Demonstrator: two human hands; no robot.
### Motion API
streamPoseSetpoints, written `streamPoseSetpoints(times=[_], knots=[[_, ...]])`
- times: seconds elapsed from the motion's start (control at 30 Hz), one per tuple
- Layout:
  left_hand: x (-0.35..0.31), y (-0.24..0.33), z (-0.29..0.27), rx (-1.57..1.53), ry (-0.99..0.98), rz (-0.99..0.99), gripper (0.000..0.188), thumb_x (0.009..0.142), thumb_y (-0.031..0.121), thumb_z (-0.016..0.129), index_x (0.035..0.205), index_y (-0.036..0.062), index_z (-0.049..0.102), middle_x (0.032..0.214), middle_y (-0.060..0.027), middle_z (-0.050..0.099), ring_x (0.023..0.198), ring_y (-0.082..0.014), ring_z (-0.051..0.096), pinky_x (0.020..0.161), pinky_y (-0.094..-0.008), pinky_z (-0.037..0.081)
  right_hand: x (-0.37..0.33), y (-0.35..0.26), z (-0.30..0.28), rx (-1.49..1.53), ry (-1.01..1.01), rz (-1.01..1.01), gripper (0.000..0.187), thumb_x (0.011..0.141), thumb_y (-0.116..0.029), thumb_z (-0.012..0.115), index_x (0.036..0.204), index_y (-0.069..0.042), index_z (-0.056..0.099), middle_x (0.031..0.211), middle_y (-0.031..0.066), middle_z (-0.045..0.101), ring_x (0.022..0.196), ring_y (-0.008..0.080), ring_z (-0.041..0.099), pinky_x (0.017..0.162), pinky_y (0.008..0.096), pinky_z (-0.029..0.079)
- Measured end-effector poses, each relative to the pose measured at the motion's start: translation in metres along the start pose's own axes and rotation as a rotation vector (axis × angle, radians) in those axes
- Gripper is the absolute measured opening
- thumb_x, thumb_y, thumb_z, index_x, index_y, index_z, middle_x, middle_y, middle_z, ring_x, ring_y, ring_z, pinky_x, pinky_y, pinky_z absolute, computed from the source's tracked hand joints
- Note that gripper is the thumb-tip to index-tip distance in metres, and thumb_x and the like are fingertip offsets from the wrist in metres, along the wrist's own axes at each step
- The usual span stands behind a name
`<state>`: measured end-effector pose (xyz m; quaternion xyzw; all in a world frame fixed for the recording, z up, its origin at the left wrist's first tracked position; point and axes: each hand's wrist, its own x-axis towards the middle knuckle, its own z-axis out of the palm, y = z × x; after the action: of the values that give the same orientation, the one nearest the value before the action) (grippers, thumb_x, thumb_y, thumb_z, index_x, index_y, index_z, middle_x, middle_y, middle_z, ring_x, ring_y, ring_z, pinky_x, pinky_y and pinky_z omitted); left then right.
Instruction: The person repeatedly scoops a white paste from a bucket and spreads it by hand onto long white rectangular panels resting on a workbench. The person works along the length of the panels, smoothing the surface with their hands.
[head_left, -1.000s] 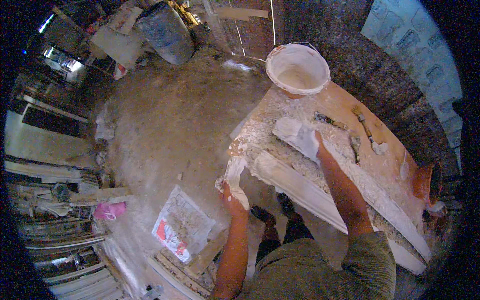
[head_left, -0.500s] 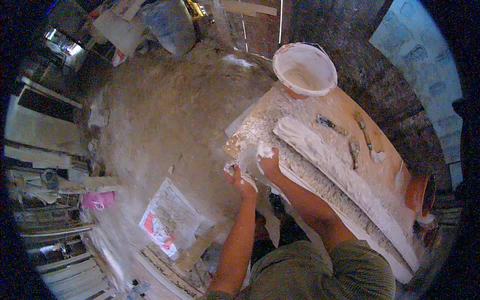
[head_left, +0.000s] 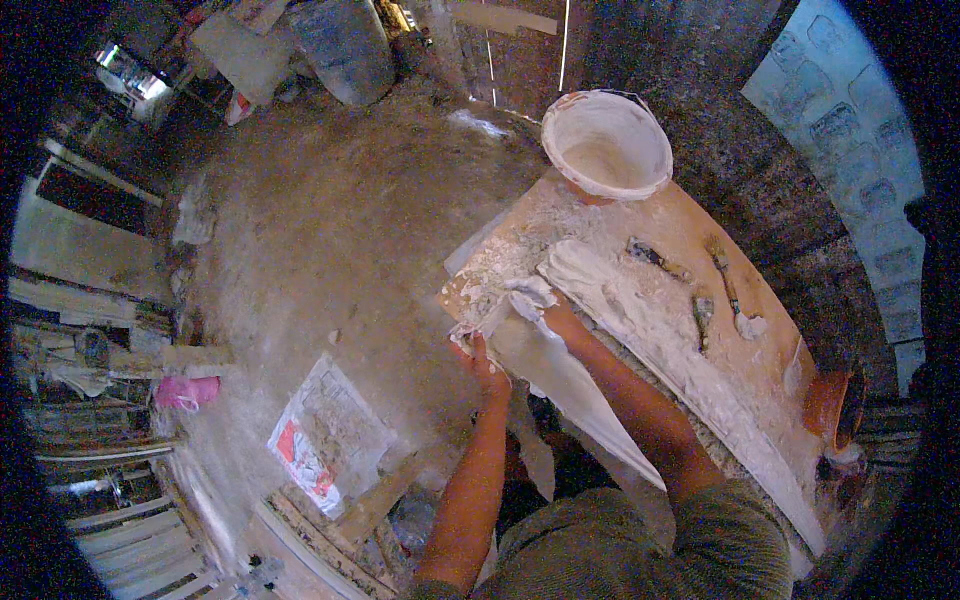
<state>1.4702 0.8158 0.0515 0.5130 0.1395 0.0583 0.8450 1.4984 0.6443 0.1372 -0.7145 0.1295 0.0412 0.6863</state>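
A long white plaster moulding strip [head_left: 575, 385] lies along the near edge of a plaster-dusted wooden table [head_left: 690, 230]. My left hand [head_left: 483, 362] grips the strip's near end, at the table's corner. My right hand [head_left: 535, 300], coated in white plaster, presses on the top of the strip just beyond the left hand. A second long white strip [head_left: 660, 340] lies beside it, farther in on the table.
A white bucket [head_left: 607, 145] stands at the table's far end. Plaster-caked hand tools [head_left: 725, 285] lie on the tabletop and an orange pot [head_left: 830, 400] sits at its right edge. On the dusty floor lie a printed bag [head_left: 320, 435], a pink rag [head_left: 185, 390] and stacked boards [head_left: 130, 520].
My right hand has drawn back along the table from the far strip to the near strip's end, close to my left hand. The view has shifted slightly.
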Motion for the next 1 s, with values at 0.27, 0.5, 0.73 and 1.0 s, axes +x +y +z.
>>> streamPoseSetpoints(times=[0.27, 0.5, 0.73, 1.0], knots=[[-0.005, 0.0, 0.014, 0.097, 0.118, -0.007, 0.062, 0.104, 0.031, 0.059, 0.152, 0.0006, 0.033, 0.147, -0.0181, 0.045, 0.131, -0.0295, 0.049, 0.111, -0.0433, 0.041, -0.004, -0.007, 0.003, 0.126, -0.019, -0.063, 0.028, 0.088, -0.025, 0.08, 0.109, -0.006, 0.075, 0.103, 0.0072, 0.076, 0.095, 0.0194, 0.07, 0.087, 0.0358, 0.055], [-0.022, 0.014, 0.031, 0.141, 0.147, -0.043, 0.074, 0.105, 0.036, 0.056, 0.159, 0.0, 0.021, 0.156, -0.0218, 0.034, 0.139, -0.0312, 0.041, 0.117, -0.0449, 0.033, 0.005, 0.05, 0.001, 0.07, 0.018, -0.066, 0.031, 0.088, -0.022, 0.08, 0.112, -0.004, 0.074, 0.107, 0.0089, 0.076, 0.096, 0.019, 0.07, 0.087, 0.0353, 0.056], [-0.035, -0.023, -0.003, 0.693, 0.162, 0.229, 0.078, 0.106, 0.04, 0.054, 0.161, -0.002, 0.016, 0.162, -0.0237, 0.025, 0.145, -0.031, 0.034, 0.121, -0.0447, 0.029, -0.02, 0.039, -0.012, 0.147, -0.031, -0.08, 0.029, 0.088, -0.02, 0.08, 0.113, -0.005, 0.074, 0.108, 0.0087, 0.076, 0.097, 0.0189, 0.071, 0.088, 0.0351, 0.056], [-0.097, -0.042, 0.003, 0.123, 0.058, 0.026, 0.062, 0.106, 0.033, 0.057, 0.151, -0.0022, 0.033, 0.145, -0.0208, 0.043, 0.126, -0.0276, 0.048, 0.109, -0.0425, 0.041, -0.068, 0.054, -0.043, 0.138, -0.016, -0.1, 0.032, 0.088, -0.023, 0.081, 0.114, -0.006, 0.074, 0.109, 0.007, 0.076, 0.098, 0.0185, 0.07, 0.088, 0.0353, 0.055]])
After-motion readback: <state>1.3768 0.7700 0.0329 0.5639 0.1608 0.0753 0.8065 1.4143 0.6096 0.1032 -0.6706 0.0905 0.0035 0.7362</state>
